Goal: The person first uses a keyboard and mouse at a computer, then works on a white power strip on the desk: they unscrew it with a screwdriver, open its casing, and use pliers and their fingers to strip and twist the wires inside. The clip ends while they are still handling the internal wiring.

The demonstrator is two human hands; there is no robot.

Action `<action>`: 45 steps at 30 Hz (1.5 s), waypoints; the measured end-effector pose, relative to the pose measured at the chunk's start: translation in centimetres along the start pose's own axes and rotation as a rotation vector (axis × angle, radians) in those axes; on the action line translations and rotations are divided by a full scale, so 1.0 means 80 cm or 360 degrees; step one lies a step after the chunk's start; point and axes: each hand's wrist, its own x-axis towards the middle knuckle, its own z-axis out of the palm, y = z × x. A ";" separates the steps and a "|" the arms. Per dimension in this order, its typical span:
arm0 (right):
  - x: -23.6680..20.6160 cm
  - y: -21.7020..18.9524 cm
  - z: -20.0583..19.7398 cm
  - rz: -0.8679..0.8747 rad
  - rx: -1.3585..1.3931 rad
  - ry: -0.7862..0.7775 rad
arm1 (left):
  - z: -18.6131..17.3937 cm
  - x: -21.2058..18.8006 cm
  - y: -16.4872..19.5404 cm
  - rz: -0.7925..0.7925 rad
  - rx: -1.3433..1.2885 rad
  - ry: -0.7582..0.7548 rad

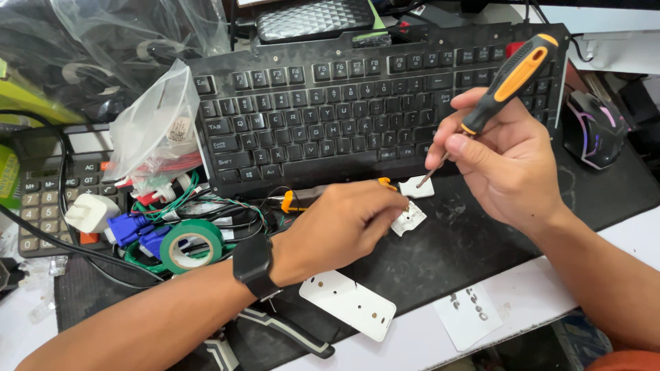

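Observation:
My left hand (344,227) rests on the black mat (467,240) and pinches a small white plastic part (410,218) between its fingertips. A black smartwatch (253,264) sits on that wrist. My right hand (505,161) grips a screwdriver with a black and orange handle (512,72), its metal tip pointing down at another small white piece (417,185) just in front of the keyboard. A white oblong cover plate (350,304) with screw holes lies on the mat below my left wrist.
A black keyboard (344,103) fills the back. Left of it lie a calculator (48,196), a plastic bag of parts (155,130), tangled cables with blue plugs (130,230) and green tape (191,246). A mouse (595,130) sits at right; pliers (289,333) near the front edge.

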 end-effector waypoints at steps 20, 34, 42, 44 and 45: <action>-0.002 -0.003 0.005 -0.0017 -0.0376 -0.0007 | -0.005 0.000 0.004 0.0302 0.0763 -0.0367; 0.001 -0.004 0.007 -0.0036 -0.0403 -0.0017 | -0.003 -0.004 -0.003 0.0390 0.0902 -0.0496; 0.002 0.000 0.005 -0.0035 -0.0401 0.0003 | -0.002 -0.002 -0.002 0.0322 0.0732 -0.0473; 0.002 -0.001 0.005 -0.0024 -0.0413 0.0009 | -0.005 0.000 0.000 0.0303 0.0687 -0.0487; 0.003 -0.001 0.005 -0.0029 -0.0408 0.0005 | -0.007 0.001 0.002 0.0299 0.0651 -0.0482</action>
